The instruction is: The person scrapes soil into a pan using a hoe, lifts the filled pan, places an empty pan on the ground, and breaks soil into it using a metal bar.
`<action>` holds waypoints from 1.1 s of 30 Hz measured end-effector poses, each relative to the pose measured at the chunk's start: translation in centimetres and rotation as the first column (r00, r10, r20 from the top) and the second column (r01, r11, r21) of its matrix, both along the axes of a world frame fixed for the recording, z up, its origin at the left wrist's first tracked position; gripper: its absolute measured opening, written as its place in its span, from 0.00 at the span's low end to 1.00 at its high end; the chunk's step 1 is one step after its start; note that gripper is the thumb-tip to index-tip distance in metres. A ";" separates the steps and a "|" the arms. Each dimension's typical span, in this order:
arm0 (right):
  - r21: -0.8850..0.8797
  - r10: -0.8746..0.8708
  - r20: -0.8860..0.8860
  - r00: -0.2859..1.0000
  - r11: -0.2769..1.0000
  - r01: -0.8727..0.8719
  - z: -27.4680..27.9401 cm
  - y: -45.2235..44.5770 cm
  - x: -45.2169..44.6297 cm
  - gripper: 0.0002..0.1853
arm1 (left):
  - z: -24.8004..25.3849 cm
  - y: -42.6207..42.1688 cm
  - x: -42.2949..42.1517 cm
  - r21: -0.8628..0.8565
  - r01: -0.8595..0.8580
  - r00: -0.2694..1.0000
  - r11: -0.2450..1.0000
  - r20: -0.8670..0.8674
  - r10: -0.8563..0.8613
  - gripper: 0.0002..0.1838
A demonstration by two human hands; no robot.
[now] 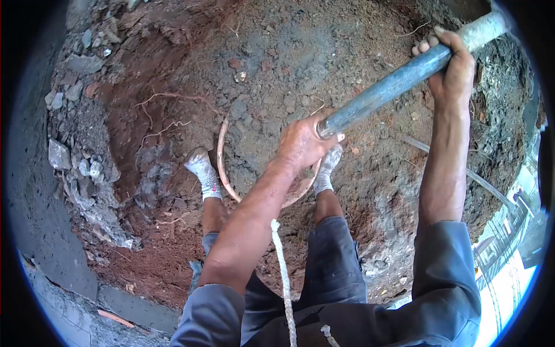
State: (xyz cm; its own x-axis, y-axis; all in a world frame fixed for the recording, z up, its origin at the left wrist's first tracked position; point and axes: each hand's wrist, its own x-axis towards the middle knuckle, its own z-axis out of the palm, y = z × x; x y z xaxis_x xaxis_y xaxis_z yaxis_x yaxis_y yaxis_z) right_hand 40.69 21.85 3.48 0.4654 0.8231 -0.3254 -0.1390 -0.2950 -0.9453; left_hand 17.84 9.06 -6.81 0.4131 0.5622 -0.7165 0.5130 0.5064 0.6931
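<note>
Both my hands hold a thick blue-grey pole (387, 89) that slants from the middle of the view up to the top right, where its surface turns pale and dirty. My left hand (303, 141) is closed around its lower end, in front of my body. Higher up, my right hand (454, 66) wraps the pole with its fingers. The far end runs out at the edge of the view, so whatever is there is hidden. Below the pole, a curved pinkish tube (222, 153) lies on the soil between my feet, partly behind my left forearm.
My feet in muddy socks (202, 170) stand on uneven brown soil (277, 75). Broken stones (59, 155) line the left side beside a grey wall (34, 208). A thin grey pipe (480, 179) crosses the soil at right. A white rope (283, 277) hangs before my body.
</note>
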 end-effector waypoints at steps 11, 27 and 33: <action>-0.723 0.016 -0.095 0.995 0.686 -0.080 -29.9 -9.3 -2.4 0.07 | -9.4 -14.5 2.7 -0.380 -0.224 0.957 0.897 -0.262 0.128 0.23; -0.791 -0.321 -0.393 0.862 0.595 -0.140 -27.6 -16.4 -4.0 0.04 | 2.7 -11.8 -3.9 -0.498 0.078 0.886 0.863 -0.363 -0.290 0.35; -0.757 -0.423 -0.305 0.853 0.651 0.052 -13.9 -21.6 -8.7 0.05 | 11.4 -14.5 -12.0 -0.508 0.156 0.913 0.847 -0.253 -0.320 0.31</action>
State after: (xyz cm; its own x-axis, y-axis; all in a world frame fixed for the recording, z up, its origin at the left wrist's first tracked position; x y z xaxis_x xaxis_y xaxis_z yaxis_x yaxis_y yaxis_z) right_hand 32.04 0.26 -10.43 0.2708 0.1345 -0.9532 -0.6245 -0.7290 -0.2803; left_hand 5.85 -5.43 4.54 0.1948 0.0402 -0.9800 0.8086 0.5589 0.1837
